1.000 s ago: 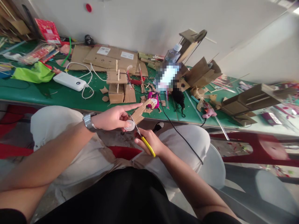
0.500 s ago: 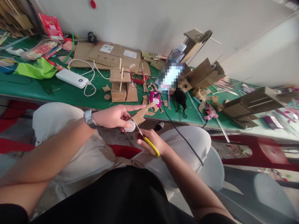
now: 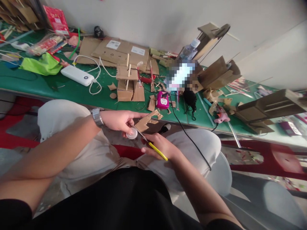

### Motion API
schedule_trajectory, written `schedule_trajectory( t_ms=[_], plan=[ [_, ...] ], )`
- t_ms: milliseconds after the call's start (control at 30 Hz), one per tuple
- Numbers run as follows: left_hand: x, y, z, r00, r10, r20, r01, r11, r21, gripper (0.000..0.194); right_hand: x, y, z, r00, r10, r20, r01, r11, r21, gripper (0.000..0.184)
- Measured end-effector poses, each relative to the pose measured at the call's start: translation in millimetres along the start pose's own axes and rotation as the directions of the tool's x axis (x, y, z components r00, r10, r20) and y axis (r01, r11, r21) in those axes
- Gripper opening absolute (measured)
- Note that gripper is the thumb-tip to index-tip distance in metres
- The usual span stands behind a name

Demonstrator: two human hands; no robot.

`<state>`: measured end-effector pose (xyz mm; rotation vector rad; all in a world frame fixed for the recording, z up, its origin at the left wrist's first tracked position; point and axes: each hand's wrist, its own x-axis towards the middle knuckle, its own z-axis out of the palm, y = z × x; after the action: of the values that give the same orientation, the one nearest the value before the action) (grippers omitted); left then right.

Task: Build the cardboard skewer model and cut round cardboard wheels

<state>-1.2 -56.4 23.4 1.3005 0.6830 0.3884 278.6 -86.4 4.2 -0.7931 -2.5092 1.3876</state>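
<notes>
My left hand (image 3: 120, 121), below a silver watch, is closed on a jagged-edged piece of cardboard (image 3: 144, 123), its index finger stretched along the piece. A small round clear-white disc (image 3: 131, 133) is pinched under the thumb of the same hand. My right hand (image 3: 161, 145) grips yellow-handled scissors (image 3: 157, 150). The scissor blades reach up to the cardboard beside my left fingers, and their tips are partly hidden there. Both hands are above my lap, just in front of the green table's edge.
On the green table (image 3: 83, 99) lie a white power bank (image 3: 77, 75) with a cable, a small cardboard structure (image 3: 126, 83), a pink socket block (image 3: 162, 100) and scraps. A pink glue gun (image 3: 222, 117) and a tall cardboard model (image 3: 271, 108) stand to the right.
The scissors have turned, with their handles now looking narrower and closer together. The cardboard has tilted slightly in my left hand. The whole view has shifted a little.
</notes>
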Motion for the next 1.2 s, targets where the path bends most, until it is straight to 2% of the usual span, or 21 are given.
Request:
schedule_trajectory(
  t_ms=[100, 233, 300, 367, 467, 567, 800, 900, 1067, 1200],
  plan=[
    [0, -3, -2.3, 0.999, -0.033, 0.025, 0.032, 0.999, 0.027, 0.103, 0, 4, 2, 0.999, 0.035, -0.020, -0.035, 0.999, 0.000, 0.048],
    [-3, 4, -3.0, 0.996, -0.052, -0.074, 0.057, 0.996, 0.066, 0.111, 2, 5, 2, 0.996, 0.061, -0.063, -0.059, 0.998, 0.035, 0.049],
    [-3, 8, -1.4, 0.985, -0.030, -0.167, 0.048, 0.994, 0.103, 0.101, 4, 4, 3, 0.988, 0.079, -0.135, -0.071, 0.996, 0.058, 0.050],
    [-2, 10, 1.5, 0.961, 0.036, -0.274, 0.000, 0.991, 0.131, 0.082, 6, 2, 5, 0.971, 0.093, -0.222, -0.073, 0.993, 0.096, 0.050],
    [3, 9, 8.3, 0.892, 0.162, -0.423, -0.110, 0.984, 0.143, 0.053, 8, 1, 10, 0.941, 0.127, -0.314, -0.075, 0.982, 0.173, 0.051],
    [7, 9, 17.3, 0.834, 0.221, -0.505, -0.175, 0.975, 0.138, 0.042, 9, 2, 14, 0.919, 0.147, -0.366, -0.070, 0.974, 0.215, 0.050],
    [12, 9, 33.0, 0.771, 0.244, -0.589, -0.278, 0.960, 0.035, 0.042, 8, 5, 19, 0.883, 0.172, -0.436, -0.055, 0.962, 0.267, 0.050],
    [15, 6, 34.8, 0.756, 0.224, -0.614, -0.282, 0.959, 0.002, 0.041, 8, 6, 19, 0.876, 0.153, -0.458, -0.039, 0.968, 0.249, 0.047],
    [17, 2, 30.0, 0.760, 0.176, -0.625, -0.253, 0.967, -0.034, 0.042, 8, 4, 17, 0.897, 0.115, -0.427, -0.018, 0.974, 0.225, 0.045],
    [18, -2, 24.1, 0.766, 0.158, -0.623, -0.229, 0.973, -0.035, 0.040, 8, 3, 16, 0.909, 0.146, -0.390, -0.051, 0.968, 0.244, 0.046]
  ],
)
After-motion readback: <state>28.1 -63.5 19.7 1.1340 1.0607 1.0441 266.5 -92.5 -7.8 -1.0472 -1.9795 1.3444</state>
